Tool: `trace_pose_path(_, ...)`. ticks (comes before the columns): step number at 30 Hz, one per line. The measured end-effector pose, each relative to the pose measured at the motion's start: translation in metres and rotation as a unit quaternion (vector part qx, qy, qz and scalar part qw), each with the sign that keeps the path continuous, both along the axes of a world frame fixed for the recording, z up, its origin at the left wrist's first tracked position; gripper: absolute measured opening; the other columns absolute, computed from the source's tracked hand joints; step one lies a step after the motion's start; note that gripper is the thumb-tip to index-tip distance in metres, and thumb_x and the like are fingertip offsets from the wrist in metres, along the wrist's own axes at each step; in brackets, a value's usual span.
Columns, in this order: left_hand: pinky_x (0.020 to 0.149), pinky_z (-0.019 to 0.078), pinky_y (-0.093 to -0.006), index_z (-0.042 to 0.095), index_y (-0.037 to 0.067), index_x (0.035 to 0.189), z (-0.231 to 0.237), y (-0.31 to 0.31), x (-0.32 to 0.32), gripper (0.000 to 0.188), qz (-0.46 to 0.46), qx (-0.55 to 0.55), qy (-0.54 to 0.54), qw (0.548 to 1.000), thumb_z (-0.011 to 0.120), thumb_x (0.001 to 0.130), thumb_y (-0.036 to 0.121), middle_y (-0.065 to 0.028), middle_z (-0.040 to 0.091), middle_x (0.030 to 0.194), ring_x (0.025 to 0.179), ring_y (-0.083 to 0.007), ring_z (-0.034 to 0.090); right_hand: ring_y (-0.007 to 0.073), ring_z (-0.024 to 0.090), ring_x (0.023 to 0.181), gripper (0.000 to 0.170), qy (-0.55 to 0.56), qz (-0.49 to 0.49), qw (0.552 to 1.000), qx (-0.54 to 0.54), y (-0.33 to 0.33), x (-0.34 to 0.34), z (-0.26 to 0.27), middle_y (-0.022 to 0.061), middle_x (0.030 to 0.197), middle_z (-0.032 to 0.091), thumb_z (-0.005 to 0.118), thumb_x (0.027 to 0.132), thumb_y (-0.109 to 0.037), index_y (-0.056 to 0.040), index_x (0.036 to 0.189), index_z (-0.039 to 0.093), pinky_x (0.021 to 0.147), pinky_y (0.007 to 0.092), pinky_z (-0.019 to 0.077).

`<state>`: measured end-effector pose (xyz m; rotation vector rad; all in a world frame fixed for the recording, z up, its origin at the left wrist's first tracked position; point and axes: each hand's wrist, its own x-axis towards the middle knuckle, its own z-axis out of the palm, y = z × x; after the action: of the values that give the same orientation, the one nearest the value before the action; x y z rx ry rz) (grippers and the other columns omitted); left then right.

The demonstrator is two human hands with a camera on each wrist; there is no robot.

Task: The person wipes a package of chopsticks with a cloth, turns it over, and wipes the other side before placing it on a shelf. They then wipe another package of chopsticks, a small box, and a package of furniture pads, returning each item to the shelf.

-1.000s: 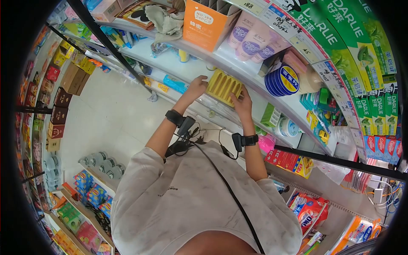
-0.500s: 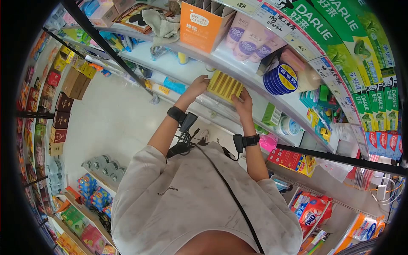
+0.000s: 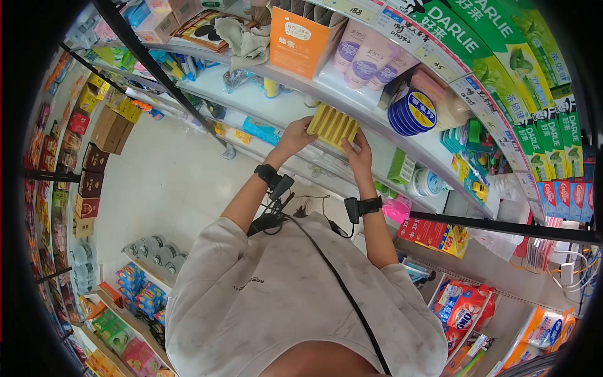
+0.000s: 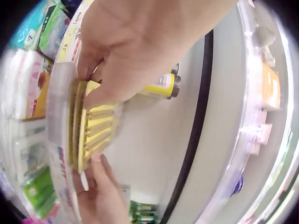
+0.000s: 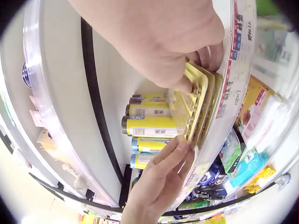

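Note:
A stack of yellow ribbed plastic trays (image 3: 334, 124) stands at the front edge of a lower white shelf. In the left wrist view its slatted top tray (image 4: 99, 126) faces the camera, with more layers behind. My left hand (image 3: 296, 137) holds the left end of the stack, thumb on the slatted face and fingers behind. At the opposite end my right hand (image 3: 359, 157) grips the stack between thumb and fingers. The right wrist view shows both hands on it, with yellow-labelled cylinders (image 5: 152, 125) lying on the shelf behind.
The upper shelf edge (image 3: 352, 103) overhangs just beyond the hands, carrying an orange box (image 3: 301, 44), lilac tubes (image 3: 370, 60) and blue round tins (image 3: 411, 113). A blue packet (image 3: 262, 130) lies on a lower shelf to the left. Cables (image 3: 276, 207) hang between the forearms.
My left hand has shifted slightly right, its fingers now further onto the stack's left end. The right hand stays at the other end. The head view has shifted a little.

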<state>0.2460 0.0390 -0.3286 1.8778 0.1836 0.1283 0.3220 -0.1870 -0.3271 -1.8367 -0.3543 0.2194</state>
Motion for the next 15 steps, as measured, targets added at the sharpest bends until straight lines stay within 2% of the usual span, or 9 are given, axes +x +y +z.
trace_pose_path(3, 0.082, 0.0540, -0.0397, 0.061, -0.004, 0.130, -0.012, -0.007, 0.000, 0.051, 0.037, 0.044, -0.124, 0.991, 0.074, 0.082, 0.008, -0.0266, 0.071, 0.103, 0.091, -0.0372, 0.070, 0.0256, 0.058, 0.126, 0.065, -0.002, 0.012, 1.000, 0.020, -0.001, 0.002, 0.000, 0.0176, 0.133, 0.062, 0.074, 0.094, -0.015, -0.0002, 0.150, 0.045, 0.098, 0.0376, 0.0550)
trace_pose_path(6, 0.096, 0.0552, -0.0381, 0.052, -0.007, 0.141, -0.001, -0.004, -0.003, 0.064, 0.002, 0.007, -0.050, 0.999, 0.077, 0.085, 0.012, -0.0246, 0.069, 0.122, 0.108, -0.0330, 0.070, 0.0275, 0.058, 0.127, 0.065, -0.010, 0.005, 0.999, 0.041, -0.002, 0.003, -0.013, 0.0187, 0.137, 0.059, 0.074, 0.094, -0.017, -0.0003, 0.150, 0.045, 0.100, 0.0375, 0.0544)
trace_pose_path(9, 0.102, 0.0515, -0.0417, 0.051, -0.010, 0.139, 0.017, -0.017, -0.018, 0.064, 0.083, 0.100, -0.045, 0.991, 0.077, 0.087, 0.017, -0.0294, 0.065, 0.127, 0.116, -0.0391, 0.065, 0.0290, 0.058, 0.127, 0.065, -0.007, -0.022, 0.999, 0.035, -0.002, -0.004, -0.012, 0.0195, 0.140, 0.057, 0.073, 0.095, -0.019, -0.0006, 0.150, 0.045, 0.102, 0.0375, 0.0535)
trace_pose_path(12, 0.107, 0.0464, -0.0440, 0.050, -0.012, 0.138, 0.001, -0.024, -0.031, 0.064, 0.121, 0.184, -0.107, 0.970, 0.075, 0.088, 0.020, -0.0335, 0.059, 0.133, 0.124, -0.0428, 0.058, 0.0289, 0.058, 0.126, 0.062, -0.017, -0.055, 0.998, 0.013, -0.007, -0.015, -0.007, 0.0193, 0.140, 0.056, 0.072, 0.096, -0.020, -0.0005, 0.149, 0.047, 0.102, 0.0375, 0.0532)
trace_pose_path(15, 0.110, 0.0433, -0.0440, 0.052, -0.010, 0.138, 0.012, -0.025, -0.051, 0.059, 0.103, 0.148, -0.089, 0.980, 0.073, 0.090, 0.018, -0.0321, 0.056, 0.137, 0.127, -0.0426, 0.056, 0.0258, 0.061, 0.123, 0.054, -0.029, -0.054, 0.998, 0.006, -0.028, -0.045, 0.020, 0.0173, 0.137, 0.059, 0.071, 0.098, -0.020, 0.0001, 0.144, 0.051, 0.099, 0.0362, 0.0541)
